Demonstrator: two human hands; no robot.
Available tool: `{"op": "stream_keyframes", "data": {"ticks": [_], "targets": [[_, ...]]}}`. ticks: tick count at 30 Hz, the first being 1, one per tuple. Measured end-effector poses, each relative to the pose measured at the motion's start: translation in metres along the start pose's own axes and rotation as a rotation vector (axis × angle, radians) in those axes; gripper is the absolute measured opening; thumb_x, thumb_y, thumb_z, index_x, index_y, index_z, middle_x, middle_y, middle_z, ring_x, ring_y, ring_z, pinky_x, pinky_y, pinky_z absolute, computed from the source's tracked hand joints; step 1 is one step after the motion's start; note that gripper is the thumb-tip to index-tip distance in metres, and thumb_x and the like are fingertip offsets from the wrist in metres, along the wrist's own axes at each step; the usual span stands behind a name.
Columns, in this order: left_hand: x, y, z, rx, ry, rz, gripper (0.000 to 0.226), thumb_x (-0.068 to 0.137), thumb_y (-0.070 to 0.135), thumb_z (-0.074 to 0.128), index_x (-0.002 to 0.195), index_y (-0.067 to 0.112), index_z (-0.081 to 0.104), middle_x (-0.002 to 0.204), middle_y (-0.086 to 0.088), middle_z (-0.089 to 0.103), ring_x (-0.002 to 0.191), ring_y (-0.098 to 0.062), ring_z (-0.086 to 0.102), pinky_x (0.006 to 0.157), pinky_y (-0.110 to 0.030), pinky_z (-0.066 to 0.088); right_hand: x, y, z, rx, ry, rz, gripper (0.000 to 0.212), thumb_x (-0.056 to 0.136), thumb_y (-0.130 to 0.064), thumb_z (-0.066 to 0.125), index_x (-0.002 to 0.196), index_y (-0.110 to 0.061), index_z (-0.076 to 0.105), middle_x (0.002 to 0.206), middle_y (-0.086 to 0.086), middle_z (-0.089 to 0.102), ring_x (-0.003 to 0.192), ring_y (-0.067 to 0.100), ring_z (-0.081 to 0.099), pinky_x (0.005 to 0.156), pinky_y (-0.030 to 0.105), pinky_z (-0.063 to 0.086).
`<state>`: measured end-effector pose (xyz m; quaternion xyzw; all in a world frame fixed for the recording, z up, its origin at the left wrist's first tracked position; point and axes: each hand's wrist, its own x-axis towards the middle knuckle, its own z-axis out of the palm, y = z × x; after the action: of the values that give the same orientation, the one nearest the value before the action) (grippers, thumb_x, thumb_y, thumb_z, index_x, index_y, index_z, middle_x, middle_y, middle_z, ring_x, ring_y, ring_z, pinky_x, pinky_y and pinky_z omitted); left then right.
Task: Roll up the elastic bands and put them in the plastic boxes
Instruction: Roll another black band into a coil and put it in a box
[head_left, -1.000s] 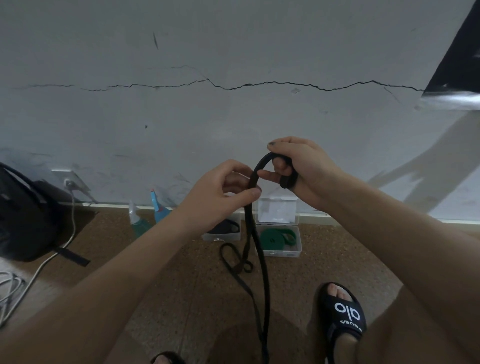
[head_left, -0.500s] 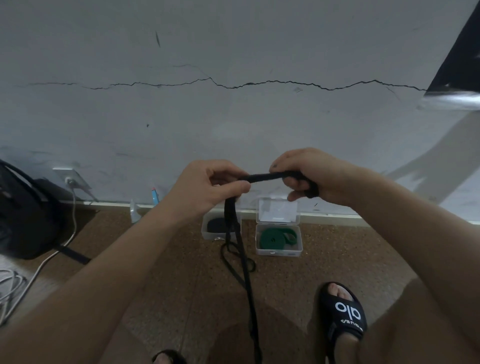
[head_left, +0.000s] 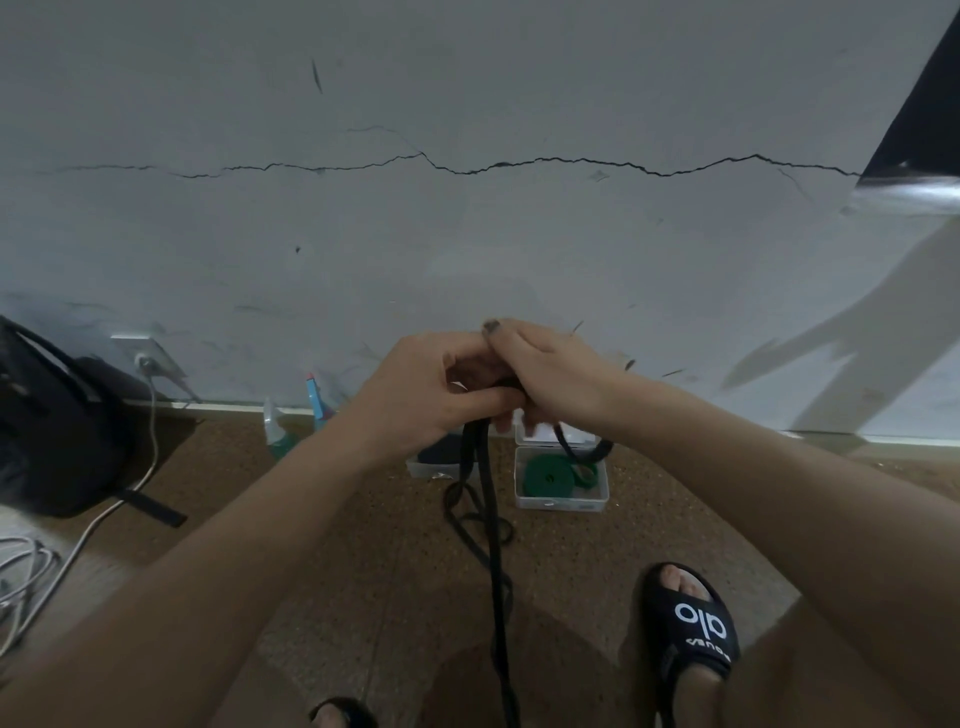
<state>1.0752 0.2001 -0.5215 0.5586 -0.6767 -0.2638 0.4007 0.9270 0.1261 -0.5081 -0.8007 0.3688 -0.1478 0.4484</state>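
Observation:
Both hands meet in front of the wall. My left hand pinches a long black elastic band between thumb and fingers. My right hand grips the same band, and a black loop of it hangs below that hand. The rest of the band drops to the floor between my feet, with a tangle lying on the ground. On the floor by the wall stands an open clear plastic box holding a rolled green band. Left of it, partly hidden by the black band, sits another clear box with something dark inside.
A black bag lies at the left by a wall socket, with white cables trailing over the floor. Two spray bottles stand at the skirting. My right foot in a black sandal is at the lower right.
My hands have come together, closing the stretch of band that ran between them. A loop of band now hangs below my right hand.

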Motion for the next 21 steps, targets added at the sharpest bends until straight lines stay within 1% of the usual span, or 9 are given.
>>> {"op": "stream_keyframes", "data": {"ticks": [2,4,6,8,11,14,17,20,21], "targets": [[-0.001,0.000,0.002,-0.047,0.004,-0.024,0.024,0.086,0.009,0.078,0.106,0.009,0.064,0.085,-0.001,0.078,0.085,-0.014,0.076,0.083,-0.031,0.060,0.001,-0.001,-0.002,-0.023,0.023,0.027,0.043,0.110,-0.048,0.027,0.092,-0.022,0.056,0.067,0.002,0.065,0.048,0.009,0.054,0.045,0.024,0.044],[-0.001,0.001,0.003,-0.054,0.017,-0.024,0.028,0.086,0.010,0.078,0.107,0.005,0.060,0.083,-0.002,0.078,0.085,-0.015,0.076,0.081,-0.031,0.060,0.003,-0.005,-0.006,-0.072,0.059,0.019,0.046,0.110,-0.050,0.026,0.087,-0.024,0.057,0.059,-0.005,0.060,0.039,0.000,0.049,0.048,0.022,0.039],[-0.001,0.002,0.003,-0.031,0.034,-0.027,0.032,0.085,0.012,0.079,0.108,0.007,0.057,0.082,0.000,0.078,0.083,-0.012,0.076,0.078,-0.028,0.059,0.002,-0.011,-0.007,-0.108,0.043,0.029,0.051,0.108,-0.056,0.023,0.086,-0.027,0.058,0.050,-0.010,0.060,0.041,-0.004,0.052,0.054,0.023,0.034],[-0.001,0.001,0.004,0.037,0.051,-0.026,0.035,0.085,0.018,0.080,0.109,0.011,0.056,0.082,0.002,0.077,0.081,-0.008,0.074,0.077,-0.027,0.059,0.000,-0.015,-0.009,-0.132,0.002,0.058,0.059,0.104,-0.067,0.018,0.095,-0.029,0.061,0.057,-0.010,0.064,0.050,-0.001,0.054,0.059,0.025,0.033],[0.000,-0.001,0.005,0.100,0.049,0.000,0.035,0.087,0.024,0.078,0.112,0.009,0.058,0.087,0.001,0.076,0.082,-0.010,0.074,0.079,-0.037,0.060,0.001,-0.013,-0.011,-0.156,0.001,0.082,0.061,0.101,-0.072,0.019,0.098,-0.032,0.064,0.057,-0.007,0.067,0.049,-0.001,0.054,0.060,0.026,0.034],[0.001,-0.004,0.003,0.155,0.057,0.056,0.031,0.089,0.023,0.075,0.112,0.007,0.061,0.087,-0.002,0.074,0.080,-0.011,0.074,0.077,-0.037,0.060,0.002,-0.013,-0.013,-0.136,0.010,0.078,0.061,0.101,-0.071,0.021,0.089,-0.030,0.065,0.053,-0.002,0.066,0.047,-0.001,0.055,0.063,0.028,0.035],[0.001,-0.007,0.000,0.313,0.033,0.138,0.023,0.090,0.024,0.073,0.099,0.009,0.058,0.083,0.000,0.072,0.077,-0.010,0.073,0.073,-0.033,0.059,0.003,-0.012,-0.016,-0.087,0.006,0.069,0.061,0.103,-0.068,0.025,0.087,-0.024,0.064,0.050,0.002,0.061,0.038,0.001,0.049,0.060,0.028,0.037],[0.002,-0.011,-0.002,0.355,0.007,0.159,0.022,0.090,0.015,0.074,0.098,0.015,0.054,0.086,0.008,0.070,0.078,-0.006,0.071,0.074,-0.026,0.058,0.003,-0.007,-0.018,0.035,0.016,0.056,0.045,0.104,-0.053,0.044,0.089,-0.015,0.063,0.056,0.006,0.057,0.042,0.012,0.041,0.048,0.027,0.032],[0.002,-0.012,-0.002,0.357,0.011,0.169,0.023,0.090,0.015,0.073,0.100,0.015,0.053,0.088,0.007,0.070,0.079,-0.007,0.071,0.075,-0.027,0.059,0.003,-0.005,-0.019,0.089,0.024,0.053,0.038,0.104,-0.046,0.049,0.089,-0.014,0.063,0.057,0.007,0.056,0.044,0.013,0.038,0.046,0.026,0.030]]}}
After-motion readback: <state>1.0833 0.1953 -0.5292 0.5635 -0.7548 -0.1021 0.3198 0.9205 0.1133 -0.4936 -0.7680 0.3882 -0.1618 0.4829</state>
